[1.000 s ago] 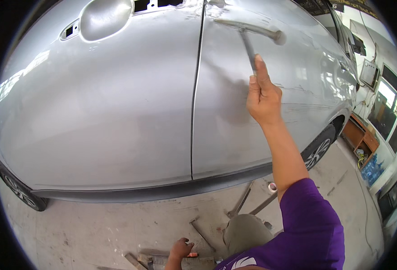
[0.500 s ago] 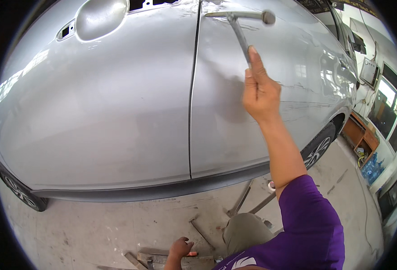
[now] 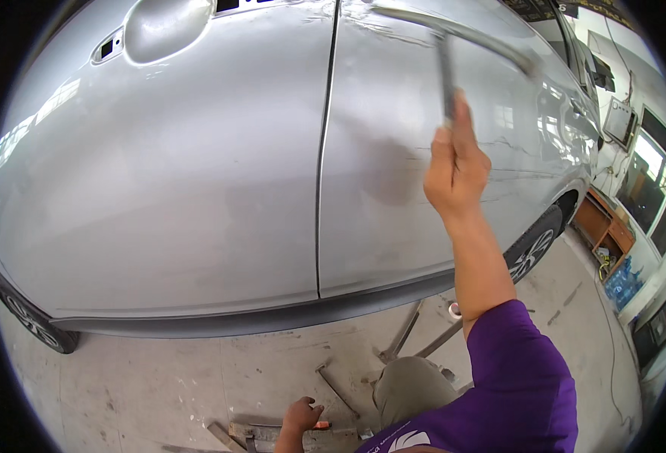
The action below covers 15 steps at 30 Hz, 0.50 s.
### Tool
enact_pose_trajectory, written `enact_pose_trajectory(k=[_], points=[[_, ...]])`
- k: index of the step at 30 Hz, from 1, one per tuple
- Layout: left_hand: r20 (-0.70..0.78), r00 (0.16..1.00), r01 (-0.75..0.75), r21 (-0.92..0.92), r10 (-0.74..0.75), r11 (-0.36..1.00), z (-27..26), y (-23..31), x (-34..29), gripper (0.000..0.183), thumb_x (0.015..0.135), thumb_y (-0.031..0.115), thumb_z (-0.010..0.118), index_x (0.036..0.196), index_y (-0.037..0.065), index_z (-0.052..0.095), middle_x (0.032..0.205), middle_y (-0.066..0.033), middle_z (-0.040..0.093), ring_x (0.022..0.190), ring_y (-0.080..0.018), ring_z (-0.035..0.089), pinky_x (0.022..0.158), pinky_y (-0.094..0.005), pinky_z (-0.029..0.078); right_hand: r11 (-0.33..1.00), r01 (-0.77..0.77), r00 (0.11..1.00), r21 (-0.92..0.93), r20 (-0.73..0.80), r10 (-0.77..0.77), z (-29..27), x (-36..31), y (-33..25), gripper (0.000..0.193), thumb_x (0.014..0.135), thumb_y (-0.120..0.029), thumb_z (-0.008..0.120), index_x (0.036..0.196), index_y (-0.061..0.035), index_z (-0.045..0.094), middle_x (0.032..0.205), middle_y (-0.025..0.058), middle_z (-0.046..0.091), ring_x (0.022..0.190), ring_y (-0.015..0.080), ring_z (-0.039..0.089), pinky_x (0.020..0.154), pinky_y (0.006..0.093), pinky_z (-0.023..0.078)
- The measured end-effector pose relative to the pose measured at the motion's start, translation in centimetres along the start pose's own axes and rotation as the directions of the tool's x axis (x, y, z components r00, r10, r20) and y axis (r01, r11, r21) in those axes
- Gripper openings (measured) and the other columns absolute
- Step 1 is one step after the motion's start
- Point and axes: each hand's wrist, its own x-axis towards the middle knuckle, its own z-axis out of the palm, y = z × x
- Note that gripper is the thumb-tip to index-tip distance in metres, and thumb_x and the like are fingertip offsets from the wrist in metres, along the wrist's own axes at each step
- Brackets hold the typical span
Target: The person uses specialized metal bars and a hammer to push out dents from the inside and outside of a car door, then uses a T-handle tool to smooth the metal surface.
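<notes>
My right hand [image 3: 457, 166] is closed round the handle of a body hammer [image 3: 445, 75], raised in front of the silver car's right-hand door panel [image 3: 393, 241]. The long hammer head is blurred by motion, with its pointed end towards the door seam. Creases and scratches mark the panel near its top and to the right of my hand. Low down, my left hand [image 3: 303, 415] hangs over the tools on the floor, fingers loosely bent and thumb apart, with no object visible in it.
Left of the seam lies the other door [image 3: 174, 204], with a recessed handle cup. Another hammer [image 3: 337, 390] and metal bars [image 3: 402, 332] lie on the concrete floor beside my knee [image 3: 416, 389]. A wooden cabinet [image 3: 601, 230] and blue bottles [image 3: 624, 283] stand far right.
My right hand has swung the hammer to the right and slightly down, and the hammer head has tilted, its blunt end lower. My left hand has hardly moved.
</notes>
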Motion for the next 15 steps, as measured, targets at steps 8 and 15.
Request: enact_pose_trajectory(k=[8,15], points=[[0.014,1.000,0.003,-0.026,-0.003,1.000,0.2,-0.3,0.2,0.050,0.081,0.039,0.066,0.116,0.003,0.061,0.103,-0.0163,0.069,0.102,-0.0313,0.064,0.089,-0.0413,0.049,0.998,0.026,0.994,0.058,-0.106,-0.020,-0.2,-0.9,-0.2,0.053,0.088,0.000,0.055,0.139,-0.0133,0.048,0.123,0.0144,0.062,0.061,0.0190,0.062,0.062,0.0258,0.051],[0.019,1.000,0.011,0.013,-0.011,1.000,0.4,-0.6,0.3,0.051,0.081,0.041,0.066,0.115,0.003,0.062,0.101,-0.0149,0.070,0.101,-0.0311,0.064,0.090,-0.0405,0.049,0.997,-0.002,0.999,-0.077,-0.041,-0.001,-0.8,-0.7,0.5,0.054,0.089,-0.001,0.055,0.140,-0.0160,0.047,0.119,0.0194,0.063,0.060,0.0172,0.060,0.060,0.0256,0.049]])
